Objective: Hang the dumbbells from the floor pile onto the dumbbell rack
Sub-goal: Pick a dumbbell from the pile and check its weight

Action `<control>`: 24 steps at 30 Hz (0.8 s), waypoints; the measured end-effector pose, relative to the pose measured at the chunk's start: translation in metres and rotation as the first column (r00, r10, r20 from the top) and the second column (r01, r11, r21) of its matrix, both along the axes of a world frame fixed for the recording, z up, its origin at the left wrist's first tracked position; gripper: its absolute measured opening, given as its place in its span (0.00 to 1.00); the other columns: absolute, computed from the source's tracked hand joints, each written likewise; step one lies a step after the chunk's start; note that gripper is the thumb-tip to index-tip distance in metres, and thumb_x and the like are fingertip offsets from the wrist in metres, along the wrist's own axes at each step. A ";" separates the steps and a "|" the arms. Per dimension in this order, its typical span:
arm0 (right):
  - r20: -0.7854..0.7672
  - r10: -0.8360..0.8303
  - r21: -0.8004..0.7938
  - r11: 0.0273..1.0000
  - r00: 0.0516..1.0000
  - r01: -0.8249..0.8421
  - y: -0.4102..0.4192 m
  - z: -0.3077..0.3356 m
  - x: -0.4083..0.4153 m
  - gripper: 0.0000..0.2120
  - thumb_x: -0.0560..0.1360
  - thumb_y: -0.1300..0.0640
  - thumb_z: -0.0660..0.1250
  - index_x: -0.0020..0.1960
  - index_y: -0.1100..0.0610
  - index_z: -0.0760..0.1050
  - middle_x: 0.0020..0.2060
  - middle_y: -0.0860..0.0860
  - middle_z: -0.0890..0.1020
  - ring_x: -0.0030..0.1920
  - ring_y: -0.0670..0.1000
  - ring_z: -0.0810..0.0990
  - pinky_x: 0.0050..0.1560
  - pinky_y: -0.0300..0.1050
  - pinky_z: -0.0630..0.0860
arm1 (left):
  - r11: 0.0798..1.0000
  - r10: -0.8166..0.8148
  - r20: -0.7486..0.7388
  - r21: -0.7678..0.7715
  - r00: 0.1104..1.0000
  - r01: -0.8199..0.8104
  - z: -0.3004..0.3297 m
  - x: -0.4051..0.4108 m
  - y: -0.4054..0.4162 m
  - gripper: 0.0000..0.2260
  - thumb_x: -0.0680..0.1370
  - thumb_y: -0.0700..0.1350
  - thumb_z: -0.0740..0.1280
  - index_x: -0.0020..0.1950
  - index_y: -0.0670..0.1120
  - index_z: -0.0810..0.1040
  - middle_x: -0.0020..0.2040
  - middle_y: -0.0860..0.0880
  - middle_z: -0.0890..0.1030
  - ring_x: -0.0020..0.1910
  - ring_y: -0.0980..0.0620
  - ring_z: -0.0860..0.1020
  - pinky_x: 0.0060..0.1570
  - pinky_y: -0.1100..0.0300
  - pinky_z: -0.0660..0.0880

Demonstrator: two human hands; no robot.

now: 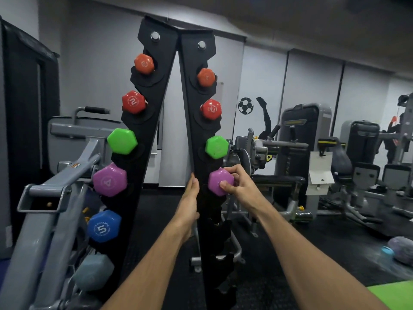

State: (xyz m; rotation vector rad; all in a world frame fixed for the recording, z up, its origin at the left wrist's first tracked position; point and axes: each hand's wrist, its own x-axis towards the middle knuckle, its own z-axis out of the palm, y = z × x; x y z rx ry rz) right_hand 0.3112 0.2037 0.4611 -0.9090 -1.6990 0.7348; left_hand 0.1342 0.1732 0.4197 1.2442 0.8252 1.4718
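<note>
A tall black A-frame dumbbell rack [169, 90] stands right in front of me. Its left upright holds two red, a green, a purple [110, 180], a blue [104, 226] and a grey dumbbell. Its right upright holds two red, a green [216, 147] and a purple dumbbell [219, 180]. My right hand [238, 183] grips that right purple dumbbell's head, which sits in its cradle. My left hand [189, 203] is pressed flat against the inner edge of the right upright, fingers together. The cradles below the purple dumbbell on the right are bare.
A grey weight machine [55, 175] crowds the rack's left side. More gym machines [301, 139] stand behind and to the right. Grey and blue objects [400, 249] lie on the dark floor at far right; a green mat [393, 294] shows at bottom right.
</note>
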 end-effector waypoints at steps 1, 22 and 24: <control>0.009 -0.007 0.013 1.000 1.000 0.007 -0.001 -0.001 -0.001 0.17 0.77 0.60 0.75 0.63 0.54 0.73 0.56 0.56 0.82 0.57 0.58 0.83 0.62 0.55 0.81 | 1.000 -0.006 0.001 0.003 1.000 0.006 0.000 -0.001 0.001 0.24 0.82 0.68 0.54 0.78 0.72 0.55 0.81 0.61 0.61 0.79 0.50 0.63 0.74 0.32 0.59; 0.044 -0.237 0.144 0.963 0.970 0.229 -0.057 -0.058 -0.014 0.46 0.77 0.56 0.75 0.84 0.46 0.49 0.75 0.41 0.66 0.74 0.44 0.69 0.73 0.43 0.66 | 0.986 0.163 -0.124 -0.003 0.979 -0.165 -0.065 -0.015 -0.039 0.24 0.84 0.63 0.54 0.78 0.55 0.67 0.73 0.56 0.72 0.71 0.54 0.72 0.76 0.46 0.64; 0.012 -0.303 0.139 0.944 0.953 0.299 -0.068 -0.078 -0.015 0.44 0.77 0.55 0.74 0.84 0.46 0.51 0.79 0.46 0.64 0.74 0.46 0.68 0.71 0.42 0.67 | 0.984 0.173 -0.164 -0.014 0.971 -0.178 -0.084 -0.021 -0.047 0.24 0.84 0.63 0.55 0.77 0.55 0.68 0.73 0.56 0.73 0.71 0.55 0.72 0.75 0.48 0.65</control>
